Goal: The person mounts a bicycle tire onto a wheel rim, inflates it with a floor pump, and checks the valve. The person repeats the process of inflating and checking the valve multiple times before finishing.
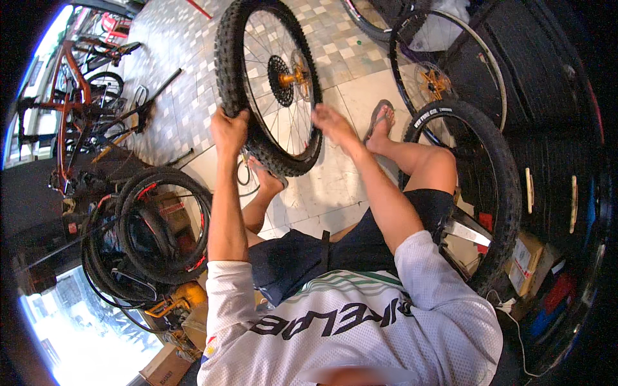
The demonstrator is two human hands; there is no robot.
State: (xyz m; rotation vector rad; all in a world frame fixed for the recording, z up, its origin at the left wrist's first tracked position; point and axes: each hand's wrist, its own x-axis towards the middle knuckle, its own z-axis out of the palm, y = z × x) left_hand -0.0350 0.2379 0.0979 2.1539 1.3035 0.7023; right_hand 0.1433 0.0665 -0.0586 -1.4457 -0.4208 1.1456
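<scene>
Wrestling with a knobby black bike wheel (267,83), gold hub and cassette, standing upright on the tiled floor (347,186) between my feet.

My left hand (230,130) is clamping around the tyre's left edge, my right hand (331,122) is pressing open-palmed on the rim side. Stack of spare black tyres (161,225) is sitting just to my left.

You grip a black knobby tyre (232,58) around a gold hub (293,78); your jersey (360,321) is white with green stripes, above grey-and-white checked floor tiles (187,77).
</scene>
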